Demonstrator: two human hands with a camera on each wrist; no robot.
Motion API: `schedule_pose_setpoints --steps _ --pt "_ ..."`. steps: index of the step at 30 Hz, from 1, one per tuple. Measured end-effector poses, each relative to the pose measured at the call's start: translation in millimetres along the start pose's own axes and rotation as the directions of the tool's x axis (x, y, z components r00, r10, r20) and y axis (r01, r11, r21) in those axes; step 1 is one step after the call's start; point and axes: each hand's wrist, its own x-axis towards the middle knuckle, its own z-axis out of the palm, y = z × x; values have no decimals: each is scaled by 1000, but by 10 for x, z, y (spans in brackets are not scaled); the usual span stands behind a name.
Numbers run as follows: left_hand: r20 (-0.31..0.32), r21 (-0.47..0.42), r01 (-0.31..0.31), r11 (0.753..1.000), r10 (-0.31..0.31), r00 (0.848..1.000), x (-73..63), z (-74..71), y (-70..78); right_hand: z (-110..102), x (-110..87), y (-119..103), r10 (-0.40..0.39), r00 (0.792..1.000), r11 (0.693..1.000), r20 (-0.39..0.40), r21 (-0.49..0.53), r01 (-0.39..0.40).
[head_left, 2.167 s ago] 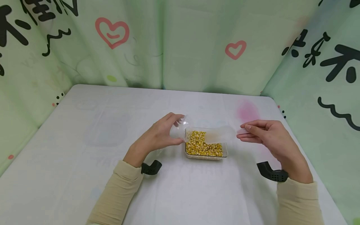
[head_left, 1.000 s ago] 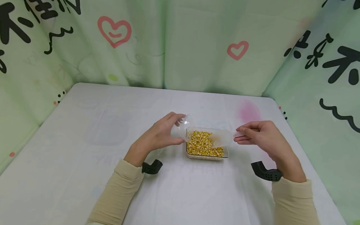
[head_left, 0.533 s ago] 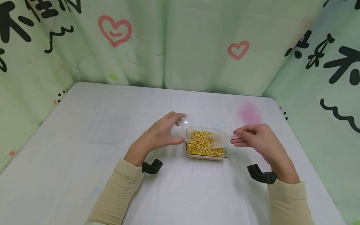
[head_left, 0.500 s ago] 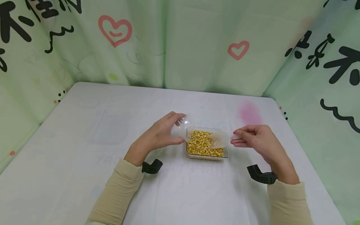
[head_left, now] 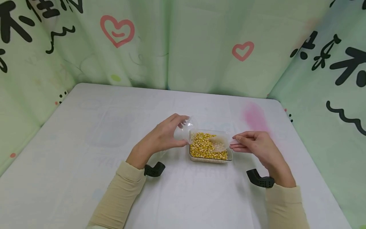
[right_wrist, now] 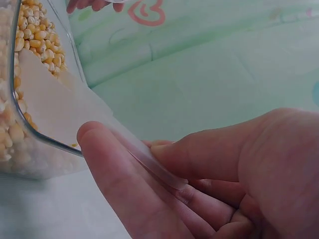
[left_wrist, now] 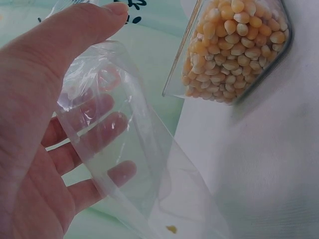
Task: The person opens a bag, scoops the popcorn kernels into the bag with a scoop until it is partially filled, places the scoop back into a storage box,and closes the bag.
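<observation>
A clear glass-like container point(head_left: 210, 161) full of yellow corn kernels point(head_left: 202, 146) sits on the white table. At its left end, my left hand point(head_left: 160, 135) holds a clear plastic bag point(left_wrist: 149, 149), thumb and fingers spread apart around it. One small yellow bit lies low in the bag. My right hand point(head_left: 257, 146), at the container's right end, pinches a translucent plastic scoop point(head_left: 221, 143) between thumb and fingers. The scoop's blade slants down into the container and covers some kernels; its tip among the corn is hard to make out.
The white-covered table point(head_left: 114, 178) spreads around the container, with a pink patch point(head_left: 254, 114) at the far right. A green curtain point(head_left: 194, 47) with hearts and black characters hangs behind and at both sides. Each wrist wears a black camera mount point(head_left: 154, 169).
My right hand has moved left and slightly nearer me, taking the scoop further into the corn. Kernels now show through the blade. The left hand and bag have stayed nearly still.
</observation>
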Motion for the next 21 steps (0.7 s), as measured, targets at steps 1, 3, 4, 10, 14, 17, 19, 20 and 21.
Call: schedule_pose_setpoints --steps 1,3,4,10,14,17,19,20,21 --pt "-2 1 -4 1000 4 1000 1 1 -1 0 8 8 0 1000 1000 4 2 0" --pt "-3 -2 -6 1000 6 1000 4 0 -2 1 24 21 3 1000 1000 8 8 -3" --pt "-3 -3 -7 1000 7 1000 5 0 -1 2 30 26 6 1000 1000 9 12 -6" --pt "3 -1 -4 1000 4 1000 13 3 5 23 64 48 1 1000 999 9 33 -2" --pt "4 -4 5 1000 -5 1000 8 4 11 44 82 49 -6 1000 999 13 54 6" --pt "3 -2 4 1000 -4 1000 4 5 13 55 86 49 -7 1000 998 14 61 7" --pt "1 1 -2 1000 2 1000 5 6 12 62 84 48 -7 1000 998 9 62 6" --pt "-1 3 -5 1000 5 1000 5 8 12 65 84 47 -9 1000 998 7 64 8" --pt "-2 5 -8 1000 8 1000 7 12 8 70 83 43 -11 1000 998 4 64 11"
